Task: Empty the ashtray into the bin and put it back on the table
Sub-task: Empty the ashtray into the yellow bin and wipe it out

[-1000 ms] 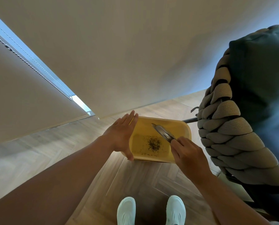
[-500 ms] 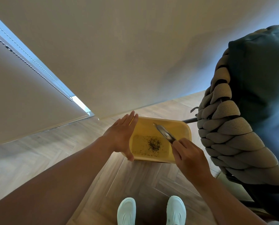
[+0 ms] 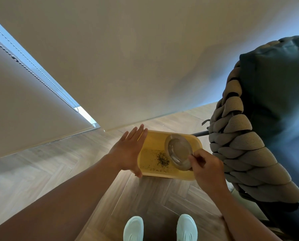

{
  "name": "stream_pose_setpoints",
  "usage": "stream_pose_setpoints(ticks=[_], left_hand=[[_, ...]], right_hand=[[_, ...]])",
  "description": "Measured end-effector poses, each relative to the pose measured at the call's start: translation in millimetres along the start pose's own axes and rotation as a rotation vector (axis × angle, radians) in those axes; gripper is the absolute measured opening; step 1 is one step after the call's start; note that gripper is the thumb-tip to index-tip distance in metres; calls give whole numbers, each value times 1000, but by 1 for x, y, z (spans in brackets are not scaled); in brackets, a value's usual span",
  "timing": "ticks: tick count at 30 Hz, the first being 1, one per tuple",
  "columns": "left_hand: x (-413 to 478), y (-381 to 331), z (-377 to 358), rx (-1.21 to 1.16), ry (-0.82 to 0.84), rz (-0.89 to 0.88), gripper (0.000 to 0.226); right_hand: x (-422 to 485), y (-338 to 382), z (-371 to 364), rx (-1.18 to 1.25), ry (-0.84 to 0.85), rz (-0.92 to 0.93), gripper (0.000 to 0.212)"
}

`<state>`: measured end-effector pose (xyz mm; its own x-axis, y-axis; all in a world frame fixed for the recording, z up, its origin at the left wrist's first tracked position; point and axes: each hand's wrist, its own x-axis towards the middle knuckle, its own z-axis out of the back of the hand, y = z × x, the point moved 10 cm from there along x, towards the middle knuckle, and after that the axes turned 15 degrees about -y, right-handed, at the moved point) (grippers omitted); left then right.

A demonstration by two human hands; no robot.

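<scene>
A yellow bin (image 3: 198,143) stands on the wooden floor below me, with dark ash (image 3: 162,160) scattered on its bottom. My right hand (image 3: 207,166) pinches the near rim of a round clear glass ashtray (image 3: 179,151) and holds it over the bin's right half, its round face turned toward me. My left hand (image 3: 128,151) is flat and open, fingers apart, resting against the bin's left wall. No table is in view.
A plain wall rises just behind the bin. A chair with thick braided beige rope (image 3: 240,146) and a dark cushion (image 3: 275,101) stands close on the right. A window blind with a bead chain (image 3: 32,72) is on the left. My white shoes (image 3: 134,228) stand on the floor.
The ashtray was edge-on over the bin; my right hand has turned it so its round face now shows. My left hand stays against the bin.
</scene>
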<state>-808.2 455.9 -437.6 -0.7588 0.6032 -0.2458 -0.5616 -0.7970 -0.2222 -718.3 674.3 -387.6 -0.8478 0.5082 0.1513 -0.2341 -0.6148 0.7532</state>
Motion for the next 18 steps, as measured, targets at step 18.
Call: stream_pose_setpoints(ticks=[18], left_hand=[[-1, -45, 42, -562, -236, 83, 111]], right_hand=[[-19, -31, -31, 546, 288, -855, 21]])
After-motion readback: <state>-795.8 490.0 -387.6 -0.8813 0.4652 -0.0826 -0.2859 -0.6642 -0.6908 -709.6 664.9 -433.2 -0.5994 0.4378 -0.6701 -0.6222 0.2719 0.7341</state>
